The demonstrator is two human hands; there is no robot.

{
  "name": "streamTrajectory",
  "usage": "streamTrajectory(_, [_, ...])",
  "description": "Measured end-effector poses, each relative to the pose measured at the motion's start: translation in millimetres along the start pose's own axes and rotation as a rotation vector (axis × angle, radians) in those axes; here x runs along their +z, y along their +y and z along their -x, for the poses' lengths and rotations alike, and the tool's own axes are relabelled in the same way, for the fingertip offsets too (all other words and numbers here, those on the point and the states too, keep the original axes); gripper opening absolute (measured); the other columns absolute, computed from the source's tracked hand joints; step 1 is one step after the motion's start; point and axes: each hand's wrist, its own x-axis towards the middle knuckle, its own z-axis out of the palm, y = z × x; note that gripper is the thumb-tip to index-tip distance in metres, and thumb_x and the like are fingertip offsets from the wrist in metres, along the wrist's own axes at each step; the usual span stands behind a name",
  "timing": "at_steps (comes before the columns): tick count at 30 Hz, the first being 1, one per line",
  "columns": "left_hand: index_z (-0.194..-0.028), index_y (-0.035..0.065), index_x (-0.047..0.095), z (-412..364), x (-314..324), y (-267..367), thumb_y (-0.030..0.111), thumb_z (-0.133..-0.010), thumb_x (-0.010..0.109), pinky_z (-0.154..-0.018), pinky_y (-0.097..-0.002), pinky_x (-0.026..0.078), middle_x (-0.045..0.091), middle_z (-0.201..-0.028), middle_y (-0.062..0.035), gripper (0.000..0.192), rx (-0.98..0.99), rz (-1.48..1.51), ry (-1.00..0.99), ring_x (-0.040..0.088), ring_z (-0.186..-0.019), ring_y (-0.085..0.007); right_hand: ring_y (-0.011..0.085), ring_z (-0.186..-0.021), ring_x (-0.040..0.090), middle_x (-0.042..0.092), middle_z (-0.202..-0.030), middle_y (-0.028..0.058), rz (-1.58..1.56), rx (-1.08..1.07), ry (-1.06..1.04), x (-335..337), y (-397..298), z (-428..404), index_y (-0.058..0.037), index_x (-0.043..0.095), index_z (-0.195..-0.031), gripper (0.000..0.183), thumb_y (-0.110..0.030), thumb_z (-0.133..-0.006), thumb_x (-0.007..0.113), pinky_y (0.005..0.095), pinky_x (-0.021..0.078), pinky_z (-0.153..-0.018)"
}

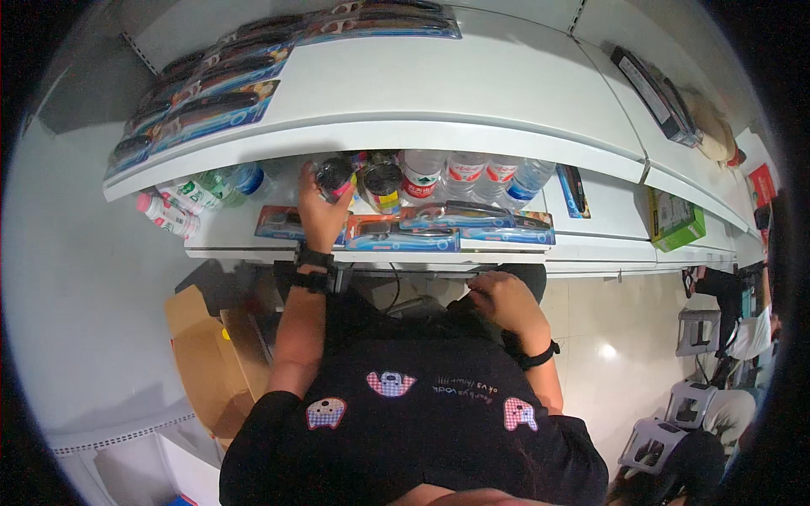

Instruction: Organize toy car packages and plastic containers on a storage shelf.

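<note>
My left hand (321, 212) is on the lower shelf, its fingers and thumb wrapped around a dark-topped container (335, 177) with a colourful label. Beside it stands a similar dark-topped container (381, 180) with a yellow label. Clear plastic bottles (465, 177) with red-and-white labels continue the row to the right. Blister-packed items with dark handles (405, 239) lie along the shelf's front, below my left wrist. My right hand (509, 302) is low by my right knee, its fingers loosely curled and partly hidden; no object shows in it.
The upper white shelf (443, 88) overhangs the bottles and carries more blister packs (215, 111). White and green bottles (190, 202) stand or lean at left. A green box (677, 221) sits farther right. An open cardboard box (209, 367) is by my left arm. People sit near plastic stools (655, 443).
</note>
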Motion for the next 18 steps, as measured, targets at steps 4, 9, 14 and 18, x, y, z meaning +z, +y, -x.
streamTrajectory(4, [-0.124,-0.0003,0.054,19,-18,27,0.018,-0.067,0.088,-0.085,-0.0424,0.051,0.059,-0.114,-0.0190,0.069,0.222,-0.096,0.171,0.062,-0.097,-0.0348,0.0355,-0.088,0.066,0.069,-0.092,0.0154,0.019,-0.016,0.058,-3,-1,-2,-0.0041,0.069,-0.100,0.017,-0.014,-0.087,0.067,0.0417,0.0532,-0.079])
streamTrajectory(9, [-0.113,0.0030,0.059,50,-48,109,0.032,-0.060,0.093,-0.083,-0.0443,0.051,0.058,-0.108,-0.0151,0.069,0.422,-0.041,-0.247,0.061,-0.098,-0.0323,0.0348,-0.085,0.067,0.067,-0.100,0.0156,-0.451,-0.038,0.150,-33,-53,-25,-0.0033,0.065,-0.114,0.038,-0.023,-0.083,0.076,0.0380,0.0544,-0.075])
streamTrajectory(14, [-0.112,0.0025,0.056,68,-13,145,0.029,-0.066,0.084,-0.084,-0.0452,0.049,0.054,-0.109,-0.0149,0.060,0.493,-0.018,-0.441,0.059,-0.101,-0.0374,0.0364,-0.079,0.068,0.063,-0.109,0.0189,-0.226,-0.272,0.286,-60,-86,-50,-0.0019,0.058,-0.121,0.065,-0.041,-0.074,0.082,0.0412,0.0556,-0.067])
streamTrajectory(18, [-0.117,0.0008,0.054,71,-2,154,0.030,-0.065,0.085,-0.088,-0.0457,0.048,0.050,-0.116,-0.0147,0.067,0.544,0.028,-0.505,0.056,-0.107,-0.0370,0.0368,-0.081,0.069,0.065,-0.101,0.0191,-0.041,-0.160,0.246,-85,-88,-44,-0.0018,0.062,-0.116,0.065,-0.040,-0.069,0.086,0.0410,0.0560,-0.068])
